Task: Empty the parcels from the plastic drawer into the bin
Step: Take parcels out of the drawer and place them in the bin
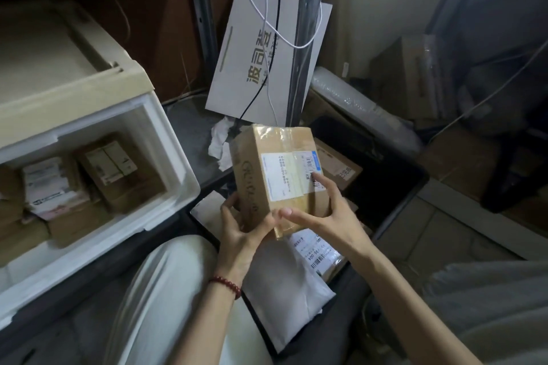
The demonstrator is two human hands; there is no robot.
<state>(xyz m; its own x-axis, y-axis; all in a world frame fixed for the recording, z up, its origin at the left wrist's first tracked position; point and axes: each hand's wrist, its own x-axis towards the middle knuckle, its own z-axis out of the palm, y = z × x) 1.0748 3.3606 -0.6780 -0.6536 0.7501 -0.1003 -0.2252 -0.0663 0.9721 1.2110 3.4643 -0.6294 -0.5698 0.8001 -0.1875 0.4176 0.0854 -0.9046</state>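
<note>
I hold a brown cardboard parcel (275, 169) with a white shipping label in the air above the dark bin (415, 184). My left hand (243, 228) grips its lower left corner, thumb on the front. My right hand (323, 210) holds its lower right side, thumb on the bottom edge and forefinger on the label. The white plastic drawer (166, 139) stands pulled out at the left with several brown and white parcels (103, 169) inside. The bin holds a white mailer bag (284, 293), a labelled parcel (314, 249) and a brown box (338, 166).
A white paper bag (261, 62) leans against a metal post behind the bin, with cables hanging in front. Crumpled white paper (219, 139) lies on the floor. Cardboard boxes (415, 77) and a plastic roll are stacked at the right. My knee in pale trousers (166, 290) is below.
</note>
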